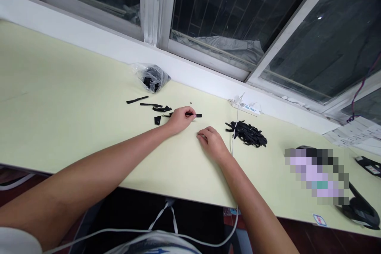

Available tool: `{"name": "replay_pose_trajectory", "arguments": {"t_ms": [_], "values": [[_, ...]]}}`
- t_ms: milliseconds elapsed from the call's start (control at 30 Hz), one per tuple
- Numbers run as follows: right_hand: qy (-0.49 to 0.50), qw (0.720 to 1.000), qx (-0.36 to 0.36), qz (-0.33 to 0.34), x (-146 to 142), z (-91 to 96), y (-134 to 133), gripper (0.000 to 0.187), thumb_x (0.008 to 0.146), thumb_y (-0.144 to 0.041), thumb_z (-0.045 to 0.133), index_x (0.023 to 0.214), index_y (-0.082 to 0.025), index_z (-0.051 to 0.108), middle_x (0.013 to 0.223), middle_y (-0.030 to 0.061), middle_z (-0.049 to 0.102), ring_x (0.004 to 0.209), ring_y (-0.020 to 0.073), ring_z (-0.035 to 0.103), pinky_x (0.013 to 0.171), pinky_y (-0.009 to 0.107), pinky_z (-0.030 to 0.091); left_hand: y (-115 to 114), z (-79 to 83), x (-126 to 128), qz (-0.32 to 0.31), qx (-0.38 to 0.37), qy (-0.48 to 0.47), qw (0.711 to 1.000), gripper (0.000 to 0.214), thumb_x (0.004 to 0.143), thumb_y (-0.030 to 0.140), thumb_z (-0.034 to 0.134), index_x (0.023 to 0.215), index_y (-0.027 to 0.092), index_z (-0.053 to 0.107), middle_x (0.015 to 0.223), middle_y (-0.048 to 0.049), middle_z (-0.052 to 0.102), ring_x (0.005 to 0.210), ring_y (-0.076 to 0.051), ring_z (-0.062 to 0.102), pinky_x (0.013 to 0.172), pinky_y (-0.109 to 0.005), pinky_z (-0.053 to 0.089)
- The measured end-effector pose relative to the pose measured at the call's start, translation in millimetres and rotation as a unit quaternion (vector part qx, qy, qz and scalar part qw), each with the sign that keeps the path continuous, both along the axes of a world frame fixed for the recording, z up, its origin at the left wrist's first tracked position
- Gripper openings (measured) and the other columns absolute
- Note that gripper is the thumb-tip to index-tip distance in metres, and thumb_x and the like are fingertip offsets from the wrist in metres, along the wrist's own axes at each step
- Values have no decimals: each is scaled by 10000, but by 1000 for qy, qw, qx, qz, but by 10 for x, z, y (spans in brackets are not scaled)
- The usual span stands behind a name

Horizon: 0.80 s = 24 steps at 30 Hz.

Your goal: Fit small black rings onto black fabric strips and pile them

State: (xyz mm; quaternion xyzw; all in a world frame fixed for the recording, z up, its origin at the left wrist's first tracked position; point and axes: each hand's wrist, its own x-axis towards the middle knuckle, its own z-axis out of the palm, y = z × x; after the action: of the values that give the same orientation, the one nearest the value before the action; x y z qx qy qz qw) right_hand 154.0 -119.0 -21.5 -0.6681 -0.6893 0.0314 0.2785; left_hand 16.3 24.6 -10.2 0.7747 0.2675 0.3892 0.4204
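Between the fingertips of my left hand (180, 119) is a black strip (199, 115), its free end pointing right just above the table. My right hand (212, 141) rests near the table top, a little right of and nearer to me than the left, fingers curled with thumb and forefinger close together; whether anything small is between them I cannot make out. Several loose black strips (151, 105) lie left of my left hand, with a short black piece (157, 120) beside them. A heaped pile of black strips (249, 134) lies to the right of my right hand.
A clear plastic bag (152, 77) with black pieces inside stands near the wall. A white power strip (244, 106) lies at the back, and its white cable (233, 143) crosses the table beside the pile. A blurred purple and black object (315, 174) sits at the right.
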Motion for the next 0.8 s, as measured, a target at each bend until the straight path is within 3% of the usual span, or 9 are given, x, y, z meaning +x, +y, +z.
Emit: {"name": "replay_pose_trajectory", "arguments": {"t_ms": [300, 500, 567, 667, 800], "values": [[-50, 998, -28, -39, -9, -13, 8, 108, 939, -218, 516, 872, -197, 598, 925, 70, 629, 925, 213, 570, 829, 328, 450, 4, -38, 25, 11, 6, -3, 1000, 91, 803, 232, 636, 836, 158, 680, 843, -26, 710, 708, -133, 610, 764, -284, 517], [-82, 995, -28, -38, -104, 25, -30, 137, 924, -164, 445, 903, -205, 574, 879, 63, 641, 812, 201, 571, 723, 313, 428, 26, -61, 21, 5, 3, -5, 1000, 107, 800, 243, 638, 844, 160, 689, 861, -32, 718, 734, -144, 627, 770, -294, 515], [-32, 998, -10, -52, -69, -1, -26, 134, 916, -185, 448, 937, -213, 578, 874, 53, 650, 785, 195, 579, 717, 315, 434, 36, -55, 18, 6, -4, -5, 1000, 107, 792, 244, 648, 838, 160, 695, 855, -31, 719, 739, -145, 627, 771, -294, 510], [133, 983, 42, -116, 84, -76, 16, 136, 886, -275, 518, 987, -212, 583, 888, 49, 671, 771, 185, 610, 746, 329, 473, 11, -25, 16, -1, -34, -14, 999, 114, 762, 250, 689, 820, 153, 707, 838, -37, 719, 754, -149, 623, 772, -298, 502], [405, 895, 74, -174, 291, -141, 94, 292, 764, -386, 670, 964, -196, 574, 843, 40, 669, 748, 177, 647, 694, 322, 527, -144, 14, 43, -85, -156, -57, 982, 200, 734, 290, 744, 849, 131, 707, 765, -38, 698, 695, -134, 614, 735, -301, 509]]}}
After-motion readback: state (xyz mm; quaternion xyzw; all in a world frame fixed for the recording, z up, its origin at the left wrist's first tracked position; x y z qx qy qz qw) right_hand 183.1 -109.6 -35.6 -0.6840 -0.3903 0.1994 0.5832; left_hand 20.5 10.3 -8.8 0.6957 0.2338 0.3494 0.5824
